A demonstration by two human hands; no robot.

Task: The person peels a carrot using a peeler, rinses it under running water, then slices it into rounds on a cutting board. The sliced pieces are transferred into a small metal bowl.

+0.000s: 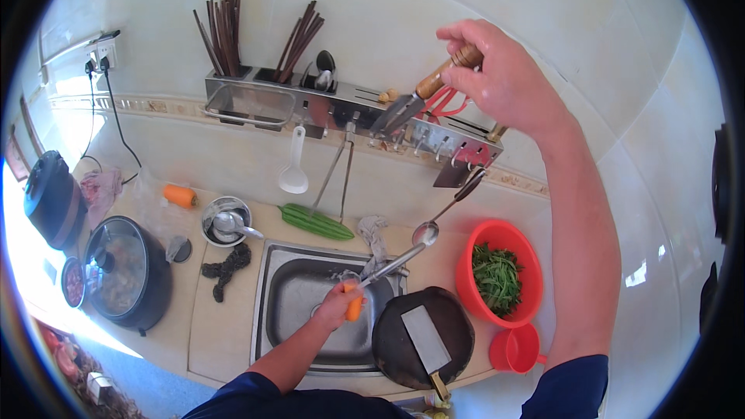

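Observation:
My left hand (334, 307) grips a peeled-looking orange carrot (353, 306) over the stainless steel sink (260, 308). The end of the metal faucet (394, 264) is right at the carrot, with a splash of water beside it. Up at the wall, my right hand (507, 81) holds a wooden-handled peeler (433, 84), its metal blade pointing down and left. That blade is in front of the stainless steel utensil rack (356, 95). Red-handled scissors (447, 102) sit in the rack just behind the right hand.
A cleaver (425, 338) lies on a dark round pan (393, 334) overlapping the sink's right side. Beyond it stand a red basin (532, 267) of leafy greens and a red dipper (512, 350). A green gourd (314, 222), metal bowl (205, 227), second carrot (180, 195) and lidded pot (154, 297) occupy the counter.

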